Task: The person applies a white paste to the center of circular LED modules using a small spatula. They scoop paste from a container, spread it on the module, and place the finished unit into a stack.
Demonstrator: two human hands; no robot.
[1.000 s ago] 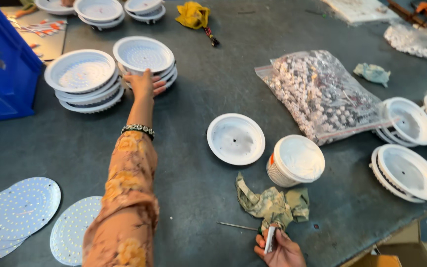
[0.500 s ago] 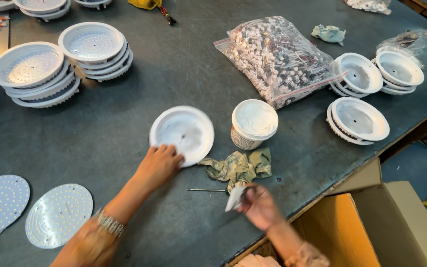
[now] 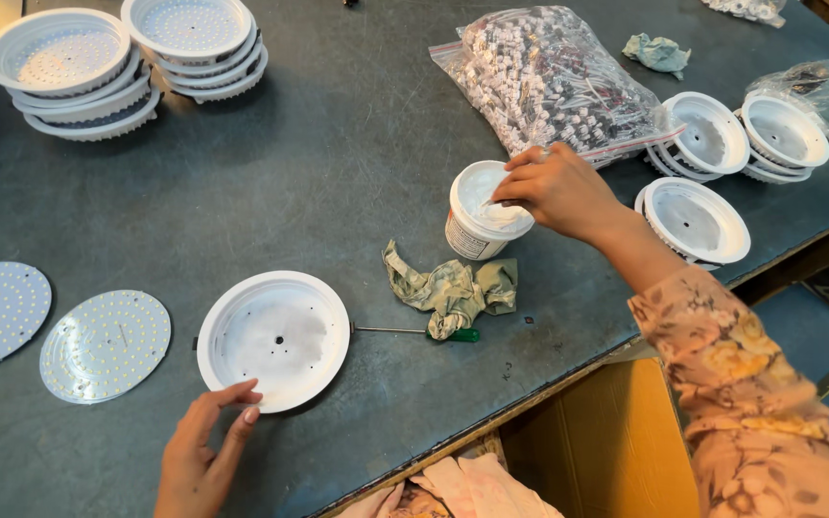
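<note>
Fingers [image 3: 242,408] of the left hand [image 3: 199,460] rest open on the near rim of the white dish [image 3: 273,338] at near left, while right hand [image 3: 554,187] fingers dip, bunched, into the tub [image 3: 477,225] beyond the rag [image 3: 448,288].

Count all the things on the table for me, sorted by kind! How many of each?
Stacks of white round housings: 5
Single white housing by the left hand: 1
Round LED boards: 2
White tub under the right hand: 1
Bags of small parts: 1
Crumpled rags: 2
Screwdrivers: 1
Total: 13
</note>
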